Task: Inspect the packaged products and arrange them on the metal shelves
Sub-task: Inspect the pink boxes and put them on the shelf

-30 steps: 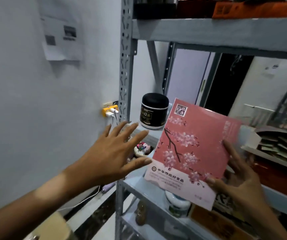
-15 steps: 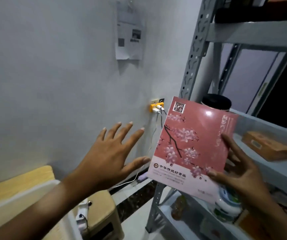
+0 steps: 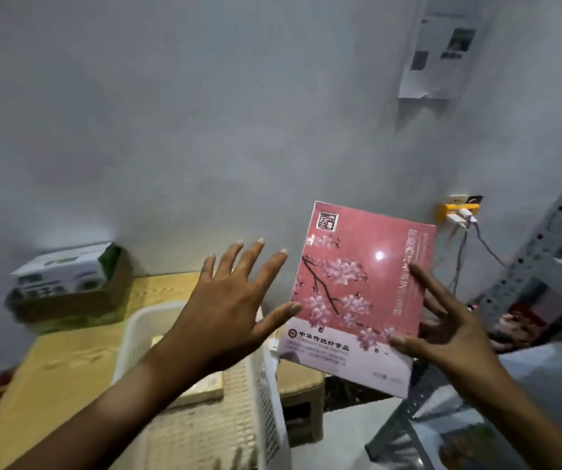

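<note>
A flat pink box (image 3: pixel 357 293) printed with blossom branches and a white band along its bottom is held up in front of the grey wall. My right hand (image 3: pixel 452 334) pinches its lower right corner, thumb and index finger on the front, the other fingers behind. My left hand (image 3: pixel 228 307) hovers to the box's left, fingers spread, thumb tip at the box's left edge. The grey metal shelf (image 3: pixel 537 252) shows only at the far right, with blurred packages on its lower levels.
A white plastic basket (image 3: pixel 266 385) holding a flat pale package sits on a yellow wooden table (image 3: pixel 69 361) below my left arm. A cardboard box (image 3: pixel 69 300) with a white carton stands at the back left. A tan stool (image 3: pixel 303 385) and a yellow wall socket (image 3: pixel 459 212) lie beyond.
My view has swung left, away from the shelf towards the table and basket. The pink box stays in my right hand; my left hand stays spread beside it.
</note>
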